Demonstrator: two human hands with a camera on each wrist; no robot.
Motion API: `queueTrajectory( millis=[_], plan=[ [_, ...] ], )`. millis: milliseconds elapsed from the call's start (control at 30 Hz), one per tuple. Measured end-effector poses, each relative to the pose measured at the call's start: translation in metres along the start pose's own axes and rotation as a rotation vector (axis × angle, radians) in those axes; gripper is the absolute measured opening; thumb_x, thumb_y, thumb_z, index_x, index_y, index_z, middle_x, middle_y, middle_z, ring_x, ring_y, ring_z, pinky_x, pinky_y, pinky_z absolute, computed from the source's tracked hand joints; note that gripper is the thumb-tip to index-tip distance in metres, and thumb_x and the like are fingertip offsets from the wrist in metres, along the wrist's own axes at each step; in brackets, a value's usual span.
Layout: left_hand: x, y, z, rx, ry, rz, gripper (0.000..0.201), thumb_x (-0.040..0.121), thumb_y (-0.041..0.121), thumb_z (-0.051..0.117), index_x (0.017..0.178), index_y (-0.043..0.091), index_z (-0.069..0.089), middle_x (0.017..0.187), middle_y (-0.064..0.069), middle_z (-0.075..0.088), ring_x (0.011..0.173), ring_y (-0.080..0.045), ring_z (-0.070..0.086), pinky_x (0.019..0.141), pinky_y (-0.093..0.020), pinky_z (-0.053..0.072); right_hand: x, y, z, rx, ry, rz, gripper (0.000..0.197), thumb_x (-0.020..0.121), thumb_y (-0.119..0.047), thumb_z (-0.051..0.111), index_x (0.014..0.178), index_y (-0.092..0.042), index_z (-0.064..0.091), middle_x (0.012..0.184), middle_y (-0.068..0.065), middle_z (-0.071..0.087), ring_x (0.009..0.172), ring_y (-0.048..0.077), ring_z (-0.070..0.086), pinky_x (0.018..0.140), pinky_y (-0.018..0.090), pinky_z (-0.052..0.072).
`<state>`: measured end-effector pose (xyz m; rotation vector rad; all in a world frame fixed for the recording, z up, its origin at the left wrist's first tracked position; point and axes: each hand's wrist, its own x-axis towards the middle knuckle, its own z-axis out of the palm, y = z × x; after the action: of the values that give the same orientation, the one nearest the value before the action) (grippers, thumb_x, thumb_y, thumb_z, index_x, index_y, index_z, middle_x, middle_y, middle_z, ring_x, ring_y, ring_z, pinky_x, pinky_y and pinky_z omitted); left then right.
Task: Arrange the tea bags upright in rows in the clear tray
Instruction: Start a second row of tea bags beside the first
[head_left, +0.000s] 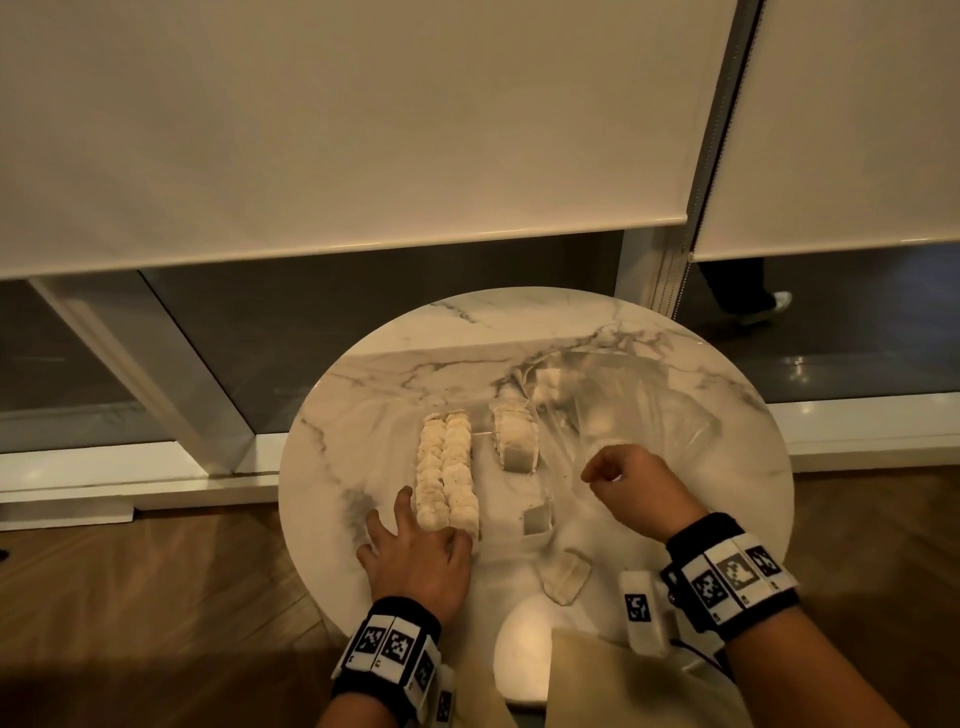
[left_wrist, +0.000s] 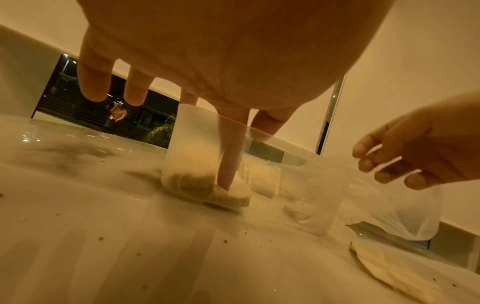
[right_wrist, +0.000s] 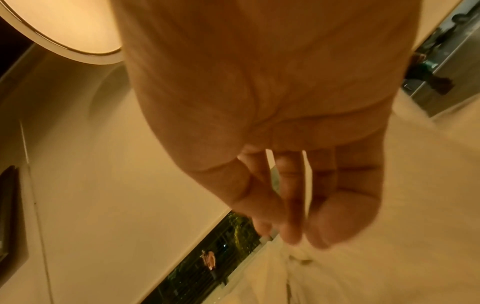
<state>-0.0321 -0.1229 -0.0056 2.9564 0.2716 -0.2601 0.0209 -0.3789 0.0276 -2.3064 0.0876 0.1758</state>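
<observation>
Two long rows of pale tea bags (head_left: 448, 467) stand upright in the clear tray (head_left: 501, 499), with a shorter third row (head_left: 515, 439) to their right. A single tea bag (head_left: 537, 518) stands near the tray's front right corner. My left hand (head_left: 415, 543) lies flat with straight fingers at the near end of the two rows. In the left wrist view one finger (left_wrist: 231, 152) presses down on the end tea bags (left_wrist: 228, 193). My right hand (head_left: 631, 480) hovers to the right, its fingers (left_wrist: 369, 162) pinching the thin film of a clear plastic bag (left_wrist: 405, 209).
The plastic bag (head_left: 639, 400) lies crumpled on the right of the round marble table (head_left: 363, 415), with a few tea bags inside. One loose tea bag (head_left: 566, 577) lies flat near the front edge. A white rounded object (head_left: 522, 649) sits below the table edge.
</observation>
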Motion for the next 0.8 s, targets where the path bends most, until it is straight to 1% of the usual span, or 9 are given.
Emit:
queueTrajectory(
  millis=[100, 167, 233, 300, 433, 600, 700, 733, 800],
  plan=[
    [0.000, 0.003, 0.000, 0.001, -0.004, -0.013, 0.046, 0.097, 0.057, 0.027, 0.117, 0.045, 0.066, 0.163, -0.001, 0.005, 0.143, -0.043, 0.005, 0.113, -0.058, 0.016, 0.002, 0.010, 0.010, -0.174, -0.193, 0.101, 0.016, 0.085, -0.019, 0.069, 0.100, -0.024, 0.071, 0.103, -0.004, 0.068, 0.089, 0.009, 0.063, 0.075, 0.021, 0.051],
    [0.000, 0.003, 0.000, -0.010, -0.001, -0.012, 0.046, 0.097, 0.057, 0.027, 0.118, 0.045, 0.065, 0.163, -0.001, 0.004, 0.143, -0.043, 0.004, 0.113, -0.059, 0.015, 0.002, 0.014, 0.022, -0.307, -0.281, 0.134, 0.030, 0.080, -0.032, 0.077, 0.108, -0.025, 0.067, 0.114, -0.003, 0.066, 0.099, 0.012, 0.062, 0.083, 0.023, 0.050],
    [-0.001, 0.003, 0.001, -0.025, -0.005, -0.006, 0.045, 0.097, 0.056, 0.027, 0.117, 0.045, 0.065, 0.164, -0.002, 0.003, 0.143, -0.044, 0.003, 0.114, -0.059, 0.014, -0.001, 0.012, 0.031, -0.380, -0.347, 0.152, 0.044, 0.076, -0.041, 0.081, 0.113, -0.025, 0.065, 0.115, -0.004, 0.063, 0.102, 0.013, 0.060, 0.084, 0.023, 0.049],
    [-0.002, 0.003, 0.002, -0.043, -0.011, -0.009, 0.043, 0.098, 0.055, 0.027, 0.120, 0.045, 0.063, 0.164, -0.002, 0.001, 0.145, -0.043, 0.002, 0.114, -0.058, 0.013, -0.003, 0.011, 0.040, -0.412, -0.400, 0.140, 0.051, 0.071, -0.043, 0.085, 0.114, -0.026, 0.065, 0.115, -0.004, 0.063, 0.099, 0.013, 0.060, 0.082, 0.024, 0.049],
    [-0.004, 0.003, 0.004, -0.079, 0.006, -0.007, 0.040, 0.098, 0.053, 0.028, 0.122, 0.045, 0.059, 0.164, -0.002, 0.001, 0.146, -0.040, 0.002, 0.115, -0.057, 0.014, -0.006, 0.013, 0.056, -0.459, -0.399, 0.111, 0.047, 0.065, -0.038, 0.088, 0.105, -0.030, 0.064, 0.109, -0.005, 0.062, 0.094, 0.014, 0.060, 0.078, 0.026, 0.050],
    [-0.006, 0.005, 0.000, -0.075, 0.015, -0.005, 0.038, 0.098, 0.052, 0.030, 0.123, 0.047, 0.058, 0.164, -0.004, 0.005, 0.146, -0.040, 0.000, 0.115, -0.056, 0.012, -0.007, 0.017, 0.057, -0.428, -0.389, 0.092, 0.022, 0.070, -0.028, 0.085, 0.083, -0.028, 0.068, 0.095, -0.007, 0.065, 0.085, 0.012, 0.062, 0.068, 0.022, 0.048],
    [-0.008, 0.006, -0.001, -0.025, 0.101, 0.036, 0.034, 0.097, 0.051, 0.036, 0.117, 0.043, 0.063, 0.159, -0.006, 0.022, 0.146, -0.039, 0.006, 0.114, -0.054, 0.016, -0.007, 0.016, 0.044, -0.361, -0.396, 0.077, 0.015, 0.074, -0.019, 0.079, 0.074, -0.025, 0.066, 0.082, -0.007, 0.066, 0.076, 0.010, 0.061, 0.060, 0.019, 0.044],
    [-0.008, 0.006, -0.002, -0.023, 0.170, 0.081, 0.033, 0.096, 0.050, 0.039, 0.113, 0.040, 0.066, 0.153, -0.005, 0.034, 0.144, -0.036, 0.016, 0.111, -0.052, 0.020, -0.008, 0.015, 0.037, -0.323, -0.412, 0.075, 0.015, 0.075, -0.017, 0.077, 0.073, -0.025, 0.065, 0.079, -0.007, 0.065, 0.071, 0.009, 0.060, 0.057, 0.019, 0.043],
    [-0.006, 0.008, -0.002, -0.002, 0.256, 0.186, 0.036, 0.096, 0.048, 0.039, 0.105, 0.034, 0.071, 0.127, 0.002, 0.056, 0.125, -0.024, 0.043, 0.101, -0.042, 0.027, -0.011, 0.010, 0.022, -0.198, -0.452, 0.077, 0.015, 0.076, -0.013, 0.075, 0.075, -0.022, 0.064, 0.073, -0.004, 0.064, 0.059, 0.008, 0.056, 0.051, 0.020, 0.044]
  ],
)
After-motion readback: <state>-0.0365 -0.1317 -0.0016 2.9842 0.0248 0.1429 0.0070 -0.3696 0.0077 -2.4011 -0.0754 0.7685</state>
